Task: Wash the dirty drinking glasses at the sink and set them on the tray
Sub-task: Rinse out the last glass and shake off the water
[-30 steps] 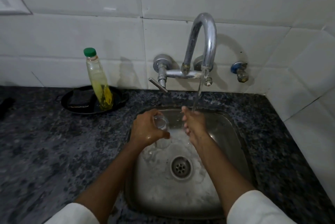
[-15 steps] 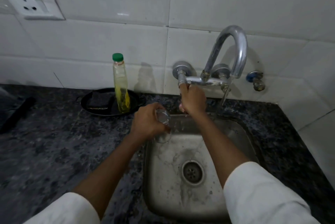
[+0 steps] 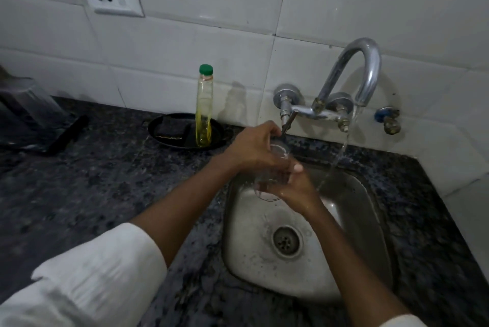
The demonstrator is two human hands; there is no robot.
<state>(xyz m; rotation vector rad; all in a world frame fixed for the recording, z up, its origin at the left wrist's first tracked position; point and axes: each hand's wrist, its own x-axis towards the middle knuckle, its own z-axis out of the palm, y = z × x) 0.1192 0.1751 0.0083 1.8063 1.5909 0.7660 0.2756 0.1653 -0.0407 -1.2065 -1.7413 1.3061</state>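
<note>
Both hands meet at the centre of the frame, over the upper left corner of the sink (image 3: 365,221). Left hand (image 3: 254,149) has its grip wrapped around a clear drinking glass (image 3: 276,165) from above; right hand (image 3: 296,189) closes on the same glass from below. Water falls from the tap (image 3: 352,75) just right of the hands, not touching the glass. Green-capped soap bottle (image 3: 204,110) stands upright on a dark plate (image 3: 219,131) on the table (image 3: 92,189), beside a scrub pad (image 3: 170,129).
</note>
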